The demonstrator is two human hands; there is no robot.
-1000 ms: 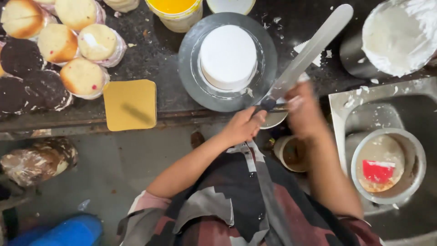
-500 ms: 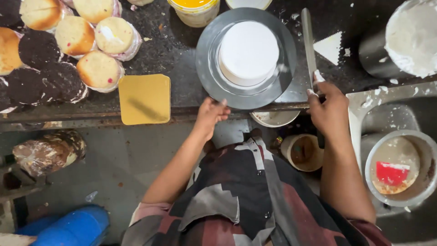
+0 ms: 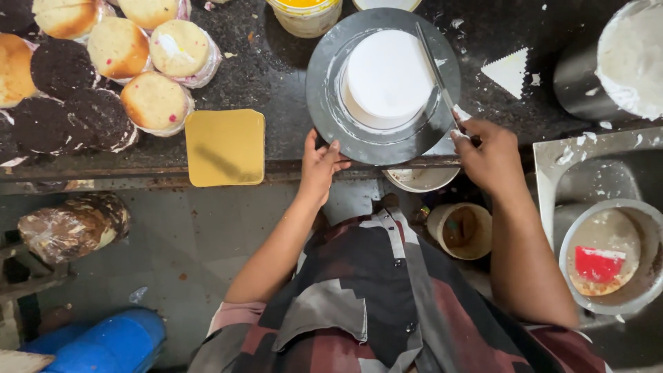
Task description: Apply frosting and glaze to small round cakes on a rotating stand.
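Right hand: right hand (image 3: 492, 160) is closed around the handle of a long, narrow metal palette knife (image 3: 435, 69), fingers wrapped tight.
Knife blade: it stands on edge against the right side of the round white-iced cake (image 3: 388, 74), touching the icing, its tip toward the far rim.
Left hand: left hand (image 3: 320, 166) rests at the near edge of the round grey metal turntable (image 3: 328, 103), fingers spread loosely on its rim, gripping nothing.
Cake: it sits in the middle of the turntable, on the dark stone counter (image 3: 276, 69).
Near right: a white toothed triangular scraper (image 3: 510, 70) lies on the counter just beyond the knife, with a large metal bowl of white cream (image 3: 632, 59) farther right.
Near left: a square yellow cake board (image 3: 225, 146) lies at the counter edge, well apart from the turntable.
Far left: round pale and chocolate sponge cakes (image 3: 90, 76) crowd together.
Below right: a steel bowl holding a red scraper (image 3: 598, 264) sits in the sink.
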